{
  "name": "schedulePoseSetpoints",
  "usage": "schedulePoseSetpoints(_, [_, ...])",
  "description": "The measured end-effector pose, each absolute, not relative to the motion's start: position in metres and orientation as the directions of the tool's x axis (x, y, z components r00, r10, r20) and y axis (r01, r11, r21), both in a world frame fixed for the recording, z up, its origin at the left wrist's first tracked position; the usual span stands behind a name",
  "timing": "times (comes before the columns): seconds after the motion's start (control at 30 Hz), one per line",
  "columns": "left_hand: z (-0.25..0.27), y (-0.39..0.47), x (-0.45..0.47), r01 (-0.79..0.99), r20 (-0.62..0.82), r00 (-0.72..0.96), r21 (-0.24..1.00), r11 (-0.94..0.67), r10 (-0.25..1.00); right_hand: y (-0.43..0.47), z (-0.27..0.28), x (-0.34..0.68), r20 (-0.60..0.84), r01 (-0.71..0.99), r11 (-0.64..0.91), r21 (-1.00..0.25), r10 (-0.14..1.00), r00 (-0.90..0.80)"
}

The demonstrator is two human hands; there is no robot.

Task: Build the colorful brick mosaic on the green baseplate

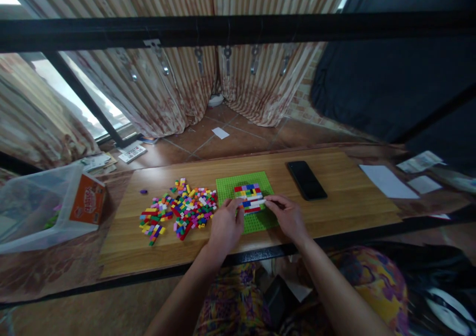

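Observation:
A green studded baseplate (225, 181) lies on the wooden board, bearing a block of toy bricks (248, 189) in rows of red, blue, yellow, purple and white. My left hand (226, 225) is at the left side of these bricks, its fingers curled and the fingertips against their edge; what they pinch, if anything, is hidden. From the right, my right hand (289, 219) pinches a small white toy brick (263, 201) between thumb and forefinger, right at the edge of the brick rows. A loose pile of mixed toy bricks (197, 204) spreads left of the baseplate.
A black smartphone (306, 179) lies right of the baseplate on the wooden board (353, 197). One purple brick (143, 191) sits apart at the left. A clear plastic box (40, 207) with an orange label stands far left. Papers (387, 181) lie at the right. A black bar (238, 30) crosses beyond.

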State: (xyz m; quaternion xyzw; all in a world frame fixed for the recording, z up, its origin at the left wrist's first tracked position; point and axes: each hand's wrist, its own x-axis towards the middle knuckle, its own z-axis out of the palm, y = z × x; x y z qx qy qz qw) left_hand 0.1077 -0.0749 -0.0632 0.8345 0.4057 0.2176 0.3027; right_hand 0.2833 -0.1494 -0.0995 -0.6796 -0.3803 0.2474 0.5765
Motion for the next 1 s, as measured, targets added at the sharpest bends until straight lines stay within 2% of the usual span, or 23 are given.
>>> schedulePoseSetpoints(0.17, [-0.064,-0.073,0.112,0.546,0.124,0.554,0.692,-0.472,0.823,-0.148,-0.100,0.284,0.110,0.233,-0.032,-0.972,0.813,0.571])
schedulePoseSetpoints(0.33, [-0.066,-0.087,0.091,0.481,0.170,0.506,0.758,-0.440,0.845,-0.157,-0.088,0.271,0.199,0.366,-0.027,-0.930,0.802,0.563])
schedulePoseSetpoints(0.47, [-0.074,-0.107,0.055,0.498,0.195,0.429,0.764,-0.411,0.882,-0.165,-0.084,0.235,0.220,0.439,0.013,-0.899,0.878,0.425])
schedulePoseSetpoints(0.6, [-0.084,-0.117,0.006,0.637,0.206,0.262,0.697,-0.329,0.943,-0.160,-0.087,0.193,0.122,0.450,-0.005,-0.893,0.960,0.253])
schedulePoseSetpoints(0.73, [-0.089,-0.110,-0.029,0.777,0.227,0.140,0.578,-0.249,0.964,-0.141,-0.088,0.165,0.077,0.575,-0.017,-0.818,0.987,0.139])
schedulePoseSetpoints(0.87, [-0.091,-0.102,-0.032,0.868,0.230,0.109,0.452,-0.205,0.967,-0.120,-0.087,0.152,0.080,0.723,-0.009,-0.691,0.993,0.088])
schedulePoseSetpoints(1.0, [-0.093,-0.099,-0.024,0.897,0.233,0.084,0.407,-0.175,0.969,-0.113,-0.089,0.148,0.100,0.780,-0.016,-0.625,0.990,0.101])
